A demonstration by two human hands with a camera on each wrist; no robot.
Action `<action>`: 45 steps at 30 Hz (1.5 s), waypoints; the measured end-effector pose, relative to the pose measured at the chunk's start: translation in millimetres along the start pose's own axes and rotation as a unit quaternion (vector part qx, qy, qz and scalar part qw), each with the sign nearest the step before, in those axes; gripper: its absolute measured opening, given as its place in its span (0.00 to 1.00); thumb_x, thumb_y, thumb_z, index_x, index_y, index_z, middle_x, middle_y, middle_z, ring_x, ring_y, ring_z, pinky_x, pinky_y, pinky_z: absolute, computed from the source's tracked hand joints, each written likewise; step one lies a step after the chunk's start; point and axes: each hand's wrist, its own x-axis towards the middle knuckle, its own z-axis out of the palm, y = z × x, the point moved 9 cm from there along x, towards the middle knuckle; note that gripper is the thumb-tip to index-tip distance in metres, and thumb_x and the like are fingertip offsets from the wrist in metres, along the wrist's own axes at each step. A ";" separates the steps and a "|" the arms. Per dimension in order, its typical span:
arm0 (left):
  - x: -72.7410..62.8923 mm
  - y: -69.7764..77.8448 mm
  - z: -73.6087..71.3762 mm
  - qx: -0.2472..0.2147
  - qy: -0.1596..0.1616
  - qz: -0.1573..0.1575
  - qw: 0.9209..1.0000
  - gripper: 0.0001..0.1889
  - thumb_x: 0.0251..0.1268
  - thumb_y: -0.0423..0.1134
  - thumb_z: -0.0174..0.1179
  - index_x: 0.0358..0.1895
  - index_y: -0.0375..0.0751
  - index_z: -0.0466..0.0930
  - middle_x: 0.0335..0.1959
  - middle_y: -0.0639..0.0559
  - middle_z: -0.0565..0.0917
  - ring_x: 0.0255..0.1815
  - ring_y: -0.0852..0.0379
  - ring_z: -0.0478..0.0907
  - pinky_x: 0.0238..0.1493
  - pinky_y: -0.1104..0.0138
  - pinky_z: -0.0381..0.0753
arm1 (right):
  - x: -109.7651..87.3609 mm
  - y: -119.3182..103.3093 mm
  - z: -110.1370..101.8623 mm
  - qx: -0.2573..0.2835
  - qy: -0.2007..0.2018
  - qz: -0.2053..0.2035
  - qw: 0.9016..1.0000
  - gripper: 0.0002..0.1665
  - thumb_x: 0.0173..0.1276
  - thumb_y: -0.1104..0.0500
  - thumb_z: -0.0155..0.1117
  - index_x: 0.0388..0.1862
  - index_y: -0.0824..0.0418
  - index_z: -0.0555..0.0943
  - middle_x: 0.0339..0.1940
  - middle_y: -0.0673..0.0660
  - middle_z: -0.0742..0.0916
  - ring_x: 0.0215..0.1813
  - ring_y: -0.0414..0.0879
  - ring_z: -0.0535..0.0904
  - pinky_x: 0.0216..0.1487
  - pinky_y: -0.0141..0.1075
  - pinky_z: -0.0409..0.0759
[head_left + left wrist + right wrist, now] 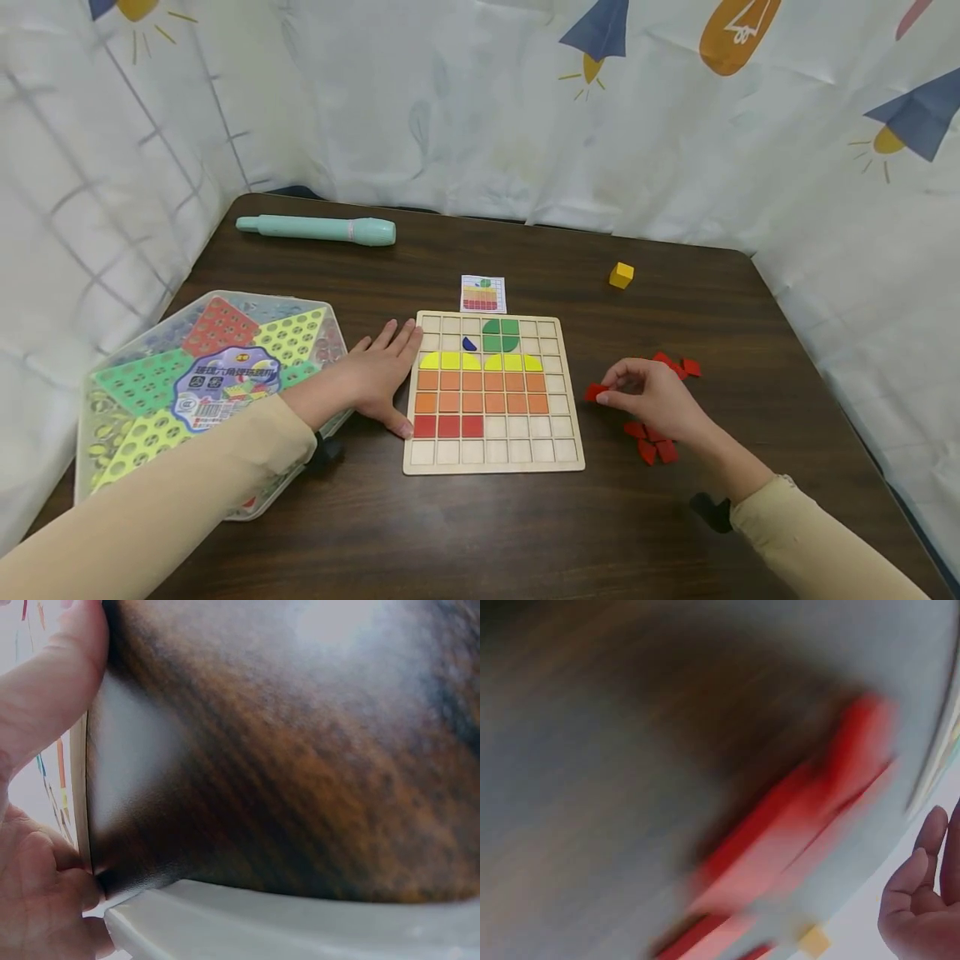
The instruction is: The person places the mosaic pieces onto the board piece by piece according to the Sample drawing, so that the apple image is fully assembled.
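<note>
- The right hand [656,396] pinches one flat red tile [593,392] between thumb and fingers, just off the right edge of the pale wooden grid board [497,452].
- The board, square and so without a long axis, lies left of that hand, near the middle of the dark wood-grained tabletop [525,533]. Four bare cells continue the red row, leftward from the pinched tile and slightly toward the tabletop's near edge; the right hand is nearer the rightmost.
- The left hand [381,371] rests with straight, spread fingers at the board's left edge.
- Set on the board: three red square tiles [448,426], twelve orange square tiles [472,381], six yellow tiles [450,361], four green tiles [491,342], one dark blue tile [469,343].
- Toward the tabletop's right edge: seemingly seven loose red tiles [667,452], three beyond the right hand, four on its near side; overlap may hide more.
- One each: small printed card [482,295] by the board's far edge; yellow cube [621,276] toward the tabletop's far right corner; mint-green cylinder [315,228] near its far left corner; clear plastic box [337,327] along its left edge.
</note>
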 end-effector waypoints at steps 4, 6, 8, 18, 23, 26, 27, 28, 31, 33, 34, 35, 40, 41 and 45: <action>2.4 0.0 0.5 0.000 0.002 0.000 1.000 0.76 0.41 0.67 0.78 0.82 0.27 0.37 0.84 0.30 0.39 0.84 0.29 0.35 0.77 0.32 0.49 | 9.4 -32.4 27.8 0.022 -0.034 -0.015 0.999 0.08 0.64 0.59 0.76 0.38 0.57 0.85 0.34 0.52 0.87 0.34 0.46 0.78 0.33 0.32 0.76; 3.5 0.0 1.2 0.001 0.003 0.002 1.000 0.76 0.41 0.68 0.78 0.82 0.28 0.36 0.84 0.30 0.39 0.84 0.29 0.35 0.77 0.32 0.49 | 12.5 -47.5 42.7 0.027 -0.057 -0.017 0.998 0.07 0.64 0.60 0.76 0.38 0.57 0.86 0.33 0.51 0.88 0.34 0.46 0.77 0.32 0.33 0.74; 4.1 -0.1 1.9 0.001 0.003 0.003 1.000 0.76 0.41 0.67 0.78 0.82 0.28 0.36 0.84 0.30 0.39 0.84 0.29 0.35 0.77 0.32 0.49 | 14.3 -61.0 56.9 0.027 -0.078 -0.017 0.996 0.06 0.64 0.61 0.76 0.37 0.56 0.87 0.32 0.49 0.88 0.34 0.45 0.78 0.34 0.33 0.74; 3.8 -0.3 1.5 0.004 0.005 0.003 1.000 0.76 0.40 0.68 0.78 0.82 0.27 0.37 0.84 0.30 0.39 0.84 0.28 0.35 0.76 0.31 0.50 | 19.0 -94.2 95.4 0.007 -0.117 -0.044 0.992 0.04 0.64 0.63 0.76 0.35 0.56 0.88 0.30 0.46 0.89 0.33 0.39 0.80 0.39 0.32 0.79; 2.9 -0.4 2.0 0.003 0.004 0.002 1.000 0.77 0.40 0.68 0.78 0.82 0.28 0.37 0.84 0.30 0.39 0.84 0.28 0.36 0.76 0.32 0.50 | 20.2 -98.7 102.9 -0.007 -0.116 -0.046 0.992 0.04 0.64 0.63 0.76 0.35 0.55 0.88 0.30 0.45 0.89 0.33 0.39 0.79 0.39 0.31 0.80; 2.8 -0.7 2.4 0.003 0.003 0.002 1.000 0.77 0.40 0.68 0.78 0.82 0.28 0.37 0.84 0.30 0.39 0.84 0.28 0.35 0.77 0.32 0.50 | 20.2 -101.1 104.1 -0.031 -0.106 -0.053 0.992 0.03 0.63 0.62 0.76 0.34 0.54 0.89 0.29 0.44 0.88 0.33 0.39 0.78 0.38 0.31 0.79; 2.9 -1.0 2.5 0.004 0.004 0.001 1.000 0.77 0.40 0.68 0.78 0.82 0.28 0.37 0.84 0.30 0.39 0.84 0.28 0.36 0.76 0.32 0.50 | 20.2 -101.6 104.0 -0.038 -0.102 -0.055 0.993 0.03 0.63 0.62 0.77 0.34 0.54 0.89 0.29 0.44 0.88 0.33 0.39 0.78 0.38 0.31 0.79; 2.9 -1.2 2.6 0.004 0.003 0.001 1.000 0.77 0.40 0.68 0.78 0.82 0.28 0.37 0.84 0.30 0.39 0.84 0.29 0.35 0.77 0.32 0.50 | 20.3 -102.1 104.1 -0.045 -0.099 -0.056 0.993 0.03 0.63 0.62 0.77 0.34 0.54 0.90 0.29 0.44 0.88 0.33 0.39 0.77 0.37 0.31 0.78; 2.3 -1.6 2.5 0.005 0.003 -0.001 1.000 0.77 0.40 0.68 0.78 0.82 0.28 0.37 0.84 0.30 0.39 0.84 0.29 0.35 0.77 0.32 0.50 | 20.7 -103.7 104.9 -0.064 -0.091 -0.062 0.992 0.02 0.63 0.61 0.77 0.34 0.54 0.90 0.28 0.44 0.88 0.33 0.39 0.77 0.37 0.32 0.77; 1.6 -1.5 2.4 0.006 0.003 -0.001 1.000 0.77 0.40 0.68 0.78 0.82 0.28 0.37 0.84 0.30 0.39 0.84 0.29 0.35 0.77 0.32 0.50 | 20.9 -104.2 105.6 -0.072 -0.087 -0.064 0.992 0.02 0.63 0.61 0.77 0.34 0.54 0.91 0.28 0.43 0.89 0.33 0.39 0.77 0.38 0.32 0.77; 1.2 -1.4 2.4 0.005 0.002 -0.001 1.000 0.77 0.40 0.68 0.78 0.82 0.28 0.37 0.84 0.30 0.39 0.84 0.29 0.35 0.77 0.32 0.49 | 20.9 -104.4 106.0 -0.077 -0.085 -0.065 0.991 0.02 0.63 0.61 0.77 0.34 0.54 0.91 0.28 0.43 0.89 0.33 0.38 0.77 0.38 0.32 0.77; 1.2 -1.7 2.5 0.005 0.002 -0.002 1.000 0.77 0.41 0.68 0.78 0.82 0.28 0.37 0.84 0.30 0.39 0.84 0.29 0.35 0.77 0.32 0.49 | 20.9 -104.8 106.2 -0.080 -0.083 -0.067 0.991 0.02 0.63 0.61 0.77 0.34 0.53 0.91 0.28 0.43 0.89 0.33 0.38 0.77 0.38 0.32 0.77; -0.1 -1.0 1.6 -0.001 0.005 0.003 1.000 0.76 0.42 0.68 0.78 0.82 0.27 0.37 0.84 0.29 0.39 0.84 0.28 0.36 0.77 0.33 0.50 | 20.1 -106.1 103.5 -0.078 -0.077 -0.080 0.991 0.03 0.63 0.61 0.77 0.34 0.54 0.90 0.29 0.43 0.88 0.33 0.38 0.76 0.37 0.31 0.78; -0.2 -0.8 1.2 -0.002 0.005 0.004 1.000 0.76 0.42 0.67 0.78 0.81 0.27 0.37 0.84 0.29 0.39 0.84 0.28 0.37 0.77 0.33 0.51 | 19.9 -105.5 101.4 -0.073 -0.075 -0.080 0.991 0.03 0.63 0.61 0.77 0.34 0.54 0.89 0.29 0.44 0.88 0.33 0.38 0.77 0.38 0.31 0.78; -0.4 -0.8 0.6 -0.004 0.006 0.003 1.000 0.76 0.42 0.67 0.78 0.81 0.27 0.37 0.84 0.29 0.40 0.84 0.28 0.37 0.77 0.33 0.51 | 18.4 -97.5 86.6 -0.057 -0.066 -0.078 0.993 0.06 0.63 0.61 0.77 0.38 0.55 0.89 0.34 0.45 0.88 0.37 0.41 0.79 0.43 0.34 0.81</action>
